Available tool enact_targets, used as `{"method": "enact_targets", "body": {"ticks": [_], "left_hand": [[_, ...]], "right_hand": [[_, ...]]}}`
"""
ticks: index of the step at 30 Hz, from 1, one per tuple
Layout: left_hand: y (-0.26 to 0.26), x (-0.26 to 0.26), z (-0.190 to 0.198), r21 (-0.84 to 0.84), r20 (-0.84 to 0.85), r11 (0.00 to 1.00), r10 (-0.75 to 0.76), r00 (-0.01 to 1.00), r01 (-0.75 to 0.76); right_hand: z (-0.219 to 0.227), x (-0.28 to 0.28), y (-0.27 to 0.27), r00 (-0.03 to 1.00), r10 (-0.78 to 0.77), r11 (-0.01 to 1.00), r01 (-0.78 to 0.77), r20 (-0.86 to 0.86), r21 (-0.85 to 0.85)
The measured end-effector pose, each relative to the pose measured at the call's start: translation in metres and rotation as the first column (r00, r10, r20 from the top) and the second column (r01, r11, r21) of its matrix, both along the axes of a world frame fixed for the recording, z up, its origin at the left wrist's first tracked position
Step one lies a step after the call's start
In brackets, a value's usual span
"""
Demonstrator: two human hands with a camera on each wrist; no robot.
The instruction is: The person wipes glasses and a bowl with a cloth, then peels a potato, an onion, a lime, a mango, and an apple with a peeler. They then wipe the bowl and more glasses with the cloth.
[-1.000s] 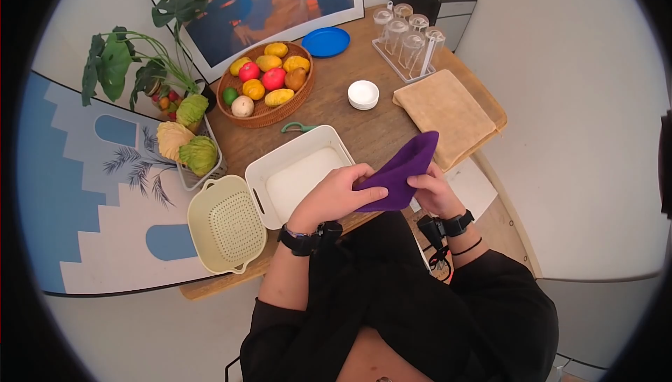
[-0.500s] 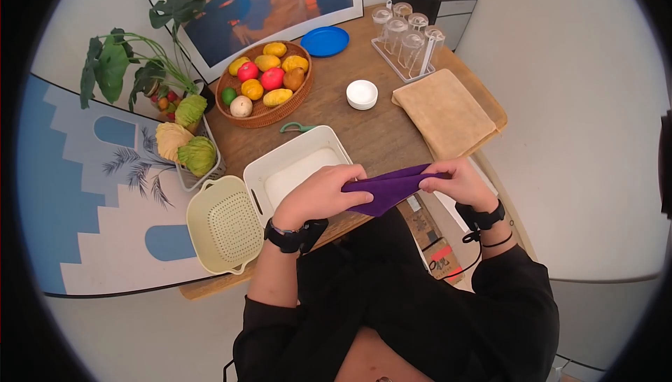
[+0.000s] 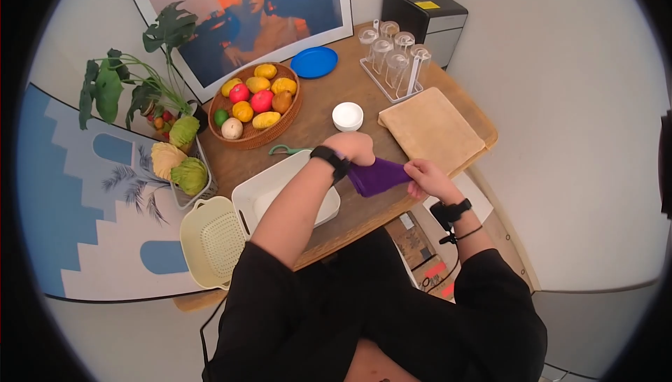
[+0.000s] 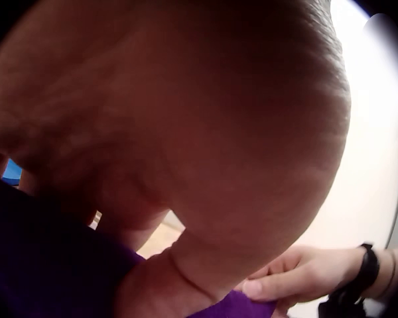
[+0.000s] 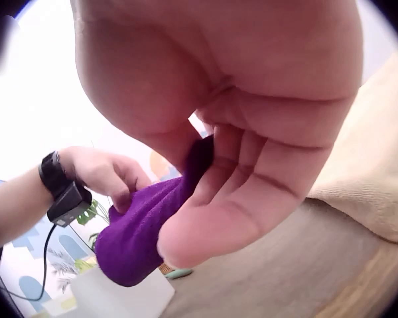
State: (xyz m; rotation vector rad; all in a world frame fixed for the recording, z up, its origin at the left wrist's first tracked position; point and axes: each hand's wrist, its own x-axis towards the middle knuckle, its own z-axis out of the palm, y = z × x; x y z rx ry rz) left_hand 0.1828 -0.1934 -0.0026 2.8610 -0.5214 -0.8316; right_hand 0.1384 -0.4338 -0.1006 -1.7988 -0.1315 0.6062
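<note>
A purple cloth point(image 3: 379, 176) is stretched between the two hands, above the table's front edge in the head view. The left hand point(image 3: 353, 148) grips its left end, back of the hand upward, near the right side of the white bin point(image 3: 257, 197). At the other end, the right hand point(image 3: 428, 178) pinches a corner between thumb and fingers. In the left wrist view the left thumb presses on the cloth point(image 4: 46, 255). The right wrist view shows the cloth point(image 5: 136, 232) running from the right hand's fingers point(image 5: 209, 232) to the left hand point(image 5: 103, 173).
Behind the hands lie a white bowl point(image 3: 348, 116) and a folded tan towel point(image 3: 432, 127). A fruit basket point(image 3: 290, 117), blue plate point(image 3: 314, 62) and glass rack point(image 3: 392, 93) stand farther back. The green scissors point(image 3: 283, 150) and yellow colander point(image 3: 212, 242) are on the left.
The left hand has moved forward and turned over, its forearm now crossing above the white bin. The right hand has shifted slightly left, and the cloth has moved with both. The head view has tilted up slightly.
</note>
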Motion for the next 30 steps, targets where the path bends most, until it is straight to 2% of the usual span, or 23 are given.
{"method": "enact_targets", "body": {"ticks": [1, 3, 4, 5, 6, 7, 9, 10, 11, 12, 13, 14, 15, 17, 19, 20, 22, 23, 25, 26, 28, 29, 30], "left_hand": [[-0.004, 0.021, -0.028, 0.052, 0.021, 0.998, 0.026, 0.999, -0.027], [-0.014, 0.039, -0.041, 0.211, -0.014, 0.974, 0.091, 0.996, -0.086], [-0.017, 0.042, -0.056, 0.212, -0.019, 0.974, 0.091, 0.996, -0.085], [-0.02, 0.045, -0.081, 0.262, 0.128, 0.959, 0.08, 0.988, -0.112], [-0.023, 0.046, -0.099, 0.306, 0.275, 0.941, 0.058, 0.96, -0.144], [-0.027, 0.047, -0.113, 0.308, 0.273, 0.941, 0.053, 0.961, -0.139], [-0.037, 0.041, -0.127, 0.257, 0.537, 0.952, 0.002, 0.844, -0.166], [-0.041, 0.037, -0.128, 0.211, 0.608, 0.969, -0.025, 0.794, -0.131], [-0.045, 0.027, -0.122, 0.218, 0.595, 0.967, -0.027, 0.803, -0.129], [-0.049, 0.019, -0.115, 0.158, 0.489, 0.981, 0.023, 0.872, -0.115], [-0.051, 0.017, -0.11, 0.095, 0.382, 0.988, 0.074, 0.921, -0.119], [-0.049, 0.016, -0.112, 0.063, 0.277, 0.996, 0.043, 0.96, -0.062], [-0.043, 0.017, -0.122, 0.025, 0.172, 1.0, 0.012, 0.985, -0.017], [-0.041, 0.019, -0.149, -0.023, 0.298, 0.998, 0.067, 0.952, -0.063], [-0.049, 0.01, -0.124, -0.045, 0.231, 0.998, 0.063, 0.971, -0.054], [-0.05, 0.01, -0.123, -0.092, 0.19, 0.995, -0.023, 0.981, 0.041], [-0.046, -0.016, -0.08, -0.177, 0.245, 0.983, 0.0, 0.97, 0.045], [-0.041, -0.027, -0.072, -0.207, 0.303, 0.978, 0.026, 0.953, 0.039], [-0.02, -0.059, -0.045, -0.32, 0.384, 0.946, 0.073, 0.921, 0.059], [-0.008, -0.073, -0.043, -0.382, 0.418, 0.921, 0.097, 0.903, 0.078], [0.019, -0.11, -0.028, -0.469, 0.44, 0.88, 0.159, 0.884, 0.075], [0.035, -0.129, -0.018, -0.428, 0.377, 0.904, 0.16, 0.912, 0.018], [0.051, -0.148, -0.021, -0.428, 0.406, 0.904, 0.188, 0.894, 0.004]], "right_hand": [[-0.005, 0.01, 0.004, 1.0, 0.009, 1.0, -0.009, -0.003, -0.002], [-0.012, 0.026, 0.017, 0.989, 0.021, 0.943, 0.03, 0.149, -0.333], [-0.026, 0.033, 0.021, 0.945, 0.109, 0.883, 0.05, 0.309, -0.466], [-0.04, 0.032, 0.022, 0.947, 0.106, 0.883, 0.05, 0.303, -0.466], [-0.052, 0.029, 0.025, 0.876, 0.22, 0.789, 0.099, 0.429, -0.607], [-0.059, 0.027, 0.029, 0.78, 0.35, 0.674, 0.174, 0.519, -0.717], [-0.043, 0.017, 0.034, 0.814, 0.312, 0.66, 0.185, 0.49, -0.728], [-0.046, 0.016, 0.035, 0.751, 0.252, 0.72, 0.277, 0.611, -0.637], [-0.049, 0.012, 0.036, 0.675, 0.184, 0.769, 0.354, 0.715, -0.532], [-0.045, 0.011, 0.036, 0.681, 0.185, 0.773, 0.344, 0.708, -0.533], [-0.039, 0.014, 0.037, 0.697, 0.199, 0.831, 0.252, 0.688, -0.496], [-0.035, 0.016, 0.041, 0.708, 0.225, 0.88, 0.148, 0.669, -0.452], [-0.045, 0.02, 0.045, 0.7, 0.244, 0.886, 0.121, 0.671, -0.448], [-0.073, 0.029, 0.051, 0.768, 0.318, 0.827, 0.062, 0.556, -0.559], [-0.081, 0.034, 0.054, 0.786, 0.319, 0.768, 0.113, 0.53, -0.631], [-0.076, 0.032, 0.054, 0.771, 0.34, 0.774, 0.096, 0.538, -0.626], [-0.053, 0.03, 0.056, 0.723, 0.429, 0.73, 0.076, 0.541, -0.679], [-0.051, 0.032, 0.058, 0.708, 0.442, 0.734, 0.067, 0.551, -0.676], [-0.048, 0.032, 0.063, 0.585, 0.46, 0.807, 0.038, 0.668, -0.589], [-0.03, 0.024, 0.073, 0.615, 0.495, 0.77, 0.017, 0.614, -0.638], [-0.043, 0.022, 0.087, 0.585, 0.514, 0.77, 0.006, 0.627, -0.638], [-0.047, 0.02, 0.094, 0.565, 0.519, 0.775, 0.004, 0.642, -0.631], [-0.046, 0.016, 0.098, 0.573, 0.535, 0.747, 0.023, 0.621, -0.665]]}}
